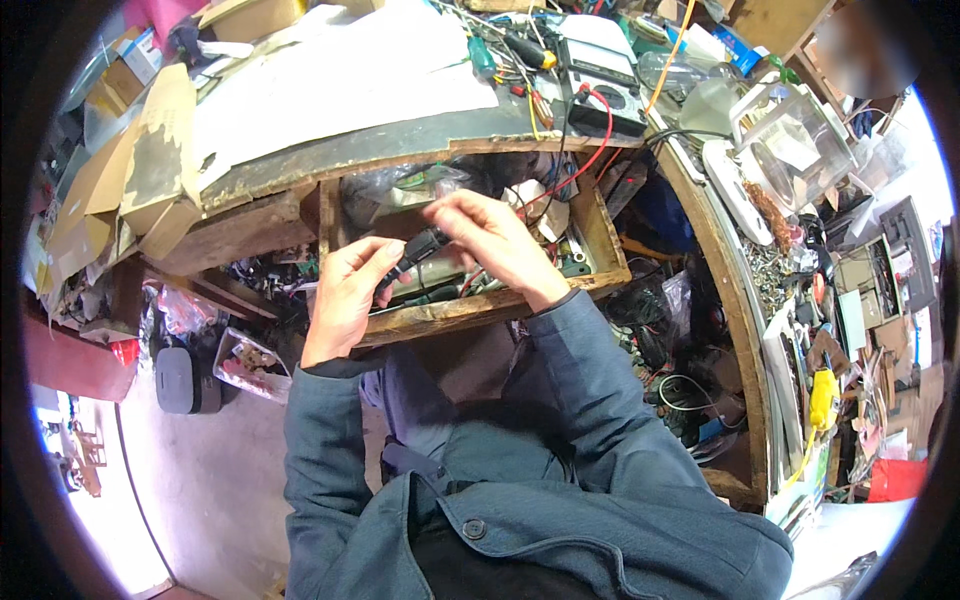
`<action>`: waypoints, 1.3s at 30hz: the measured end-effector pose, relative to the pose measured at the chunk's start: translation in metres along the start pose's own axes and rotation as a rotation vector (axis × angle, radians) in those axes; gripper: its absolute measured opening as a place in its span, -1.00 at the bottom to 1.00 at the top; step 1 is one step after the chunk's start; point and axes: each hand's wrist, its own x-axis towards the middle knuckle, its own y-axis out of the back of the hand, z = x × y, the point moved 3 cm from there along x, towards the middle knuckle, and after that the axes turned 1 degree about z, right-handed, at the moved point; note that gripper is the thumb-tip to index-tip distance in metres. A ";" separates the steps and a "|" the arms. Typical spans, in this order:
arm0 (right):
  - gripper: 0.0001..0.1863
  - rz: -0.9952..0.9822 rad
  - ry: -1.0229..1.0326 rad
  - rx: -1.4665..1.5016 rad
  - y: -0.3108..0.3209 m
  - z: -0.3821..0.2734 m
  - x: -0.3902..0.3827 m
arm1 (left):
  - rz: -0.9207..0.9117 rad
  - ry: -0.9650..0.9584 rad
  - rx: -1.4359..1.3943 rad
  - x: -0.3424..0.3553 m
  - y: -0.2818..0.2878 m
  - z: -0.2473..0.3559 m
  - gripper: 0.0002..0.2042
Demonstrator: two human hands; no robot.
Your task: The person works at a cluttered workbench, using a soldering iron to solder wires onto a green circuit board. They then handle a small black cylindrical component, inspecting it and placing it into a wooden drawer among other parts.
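Observation:
Over an open wooden drawer (470, 313) of tools, wires and plastic bags, my left hand (358, 290) grips the lower left end of a small black cylindrical object (420, 250). My right hand (480, 235) has its curled fingers at the upper right end of the same object, partly covering it. Behind my right hand, a red test lead (603, 140) runs from a multimeter (610, 105) down into the drawer.
The bench (300, 90) holds screwdrivers (528, 50) and a cardboard box (160, 160). A cluttered side table at right carries a clear plastic container (795, 145) and a yellow tool (823, 400). At lower left, a dark case (185, 380) and a bin (250, 365) stand on the floor.

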 end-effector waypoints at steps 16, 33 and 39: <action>-0.82 -0.088 0.152 -0.012 0.009 0.007 -0.003 | -0.026 0.007 -0.011 0.003 0.000 -0.002 -0.76; -0.68 -0.018 0.307 0.354 0.010 -0.004 0.001 | -0.044 -0.101 -0.164 -0.002 0.006 0.002 -0.70; -0.65 -0.174 0.215 0.500 0.007 -0.010 -0.007 | -0.127 -0.201 -0.246 -0.007 0.011 0.000 -0.62</action>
